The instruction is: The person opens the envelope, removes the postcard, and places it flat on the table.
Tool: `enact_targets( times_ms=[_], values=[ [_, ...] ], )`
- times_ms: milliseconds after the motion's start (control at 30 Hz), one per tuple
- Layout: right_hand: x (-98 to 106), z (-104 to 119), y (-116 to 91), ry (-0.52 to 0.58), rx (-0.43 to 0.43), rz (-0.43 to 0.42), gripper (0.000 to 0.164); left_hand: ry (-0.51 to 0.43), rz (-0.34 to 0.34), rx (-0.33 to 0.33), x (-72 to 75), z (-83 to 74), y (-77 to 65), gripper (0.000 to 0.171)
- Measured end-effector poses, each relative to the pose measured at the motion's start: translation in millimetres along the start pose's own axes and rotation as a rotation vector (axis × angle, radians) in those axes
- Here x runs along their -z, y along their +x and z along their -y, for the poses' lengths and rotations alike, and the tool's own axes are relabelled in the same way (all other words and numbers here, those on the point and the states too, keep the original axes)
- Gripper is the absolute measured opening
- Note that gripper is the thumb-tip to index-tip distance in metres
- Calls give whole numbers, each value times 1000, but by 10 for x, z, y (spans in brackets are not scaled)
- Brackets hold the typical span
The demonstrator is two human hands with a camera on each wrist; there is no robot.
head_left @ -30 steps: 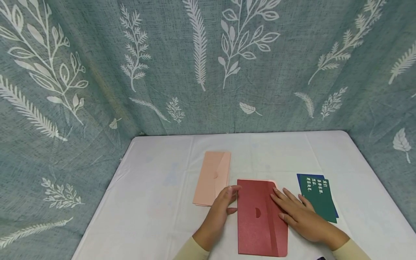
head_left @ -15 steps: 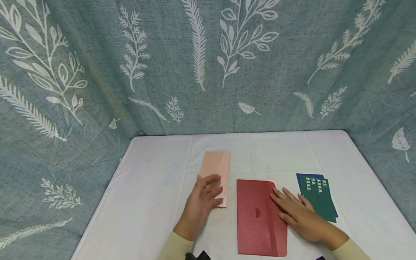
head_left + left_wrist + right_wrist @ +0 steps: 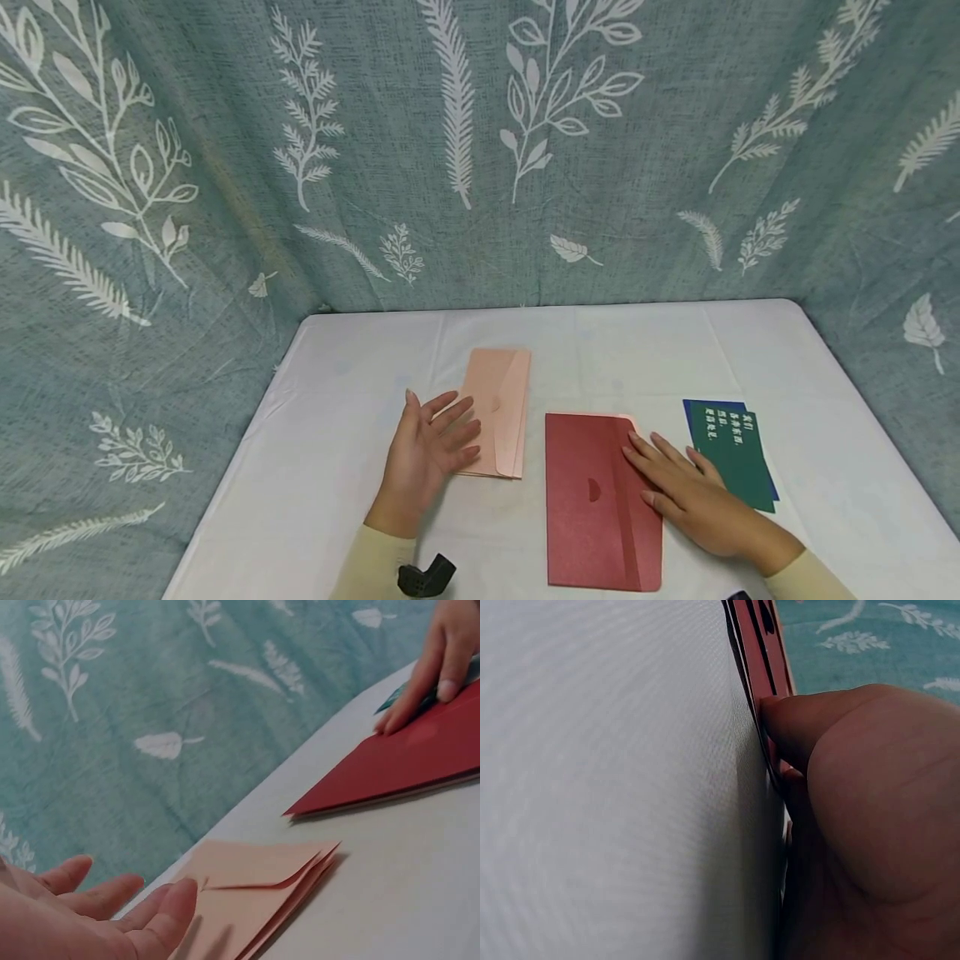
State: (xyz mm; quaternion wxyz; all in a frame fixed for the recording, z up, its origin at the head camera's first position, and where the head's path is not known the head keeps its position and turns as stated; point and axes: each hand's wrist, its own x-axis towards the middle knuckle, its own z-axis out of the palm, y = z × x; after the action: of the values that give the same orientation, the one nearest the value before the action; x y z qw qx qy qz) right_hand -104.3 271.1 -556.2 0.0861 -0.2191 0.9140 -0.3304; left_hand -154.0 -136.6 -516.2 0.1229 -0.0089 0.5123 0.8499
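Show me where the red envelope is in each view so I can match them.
Head: red envelope at the bottom, right of centre.
Left wrist: red envelope against the right edge.
Right wrist: red envelope at top centre, nearly edge-on.
Shared landmark: the right hand, touching it.

Two hands [image 3: 426, 458] [image 3: 686, 504], two cards [image 3: 738, 467] [image 3: 731, 407], three-plus envelopes [image 3: 585, 525] [image 3: 491, 379]

The red envelope [image 3: 581, 533] looks to me like smooth, faintly glossy paper, the peach envelopes [image 3: 495, 400] like matt paper. The green card [image 3: 738, 462] seems matt, the white tablecloth [image 3: 337, 400] finely woven, the curtain [image 3: 397, 142] coarser cloth.
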Motion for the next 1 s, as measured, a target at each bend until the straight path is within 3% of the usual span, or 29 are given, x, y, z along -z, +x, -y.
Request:
enact_targets(
  times_ms=[367,667,1000],
  values=[
    [3,6,-4,-1,7,0,61,31,-151,36,281,-112,82,99],
    [3,-2,-2,-4,1,-1,61,65,-148,72,361,-101,127,106],
    [-2,-7,7,-3,-5,-2,61,41,-197,95,346,-99,126,103]
  ],
)
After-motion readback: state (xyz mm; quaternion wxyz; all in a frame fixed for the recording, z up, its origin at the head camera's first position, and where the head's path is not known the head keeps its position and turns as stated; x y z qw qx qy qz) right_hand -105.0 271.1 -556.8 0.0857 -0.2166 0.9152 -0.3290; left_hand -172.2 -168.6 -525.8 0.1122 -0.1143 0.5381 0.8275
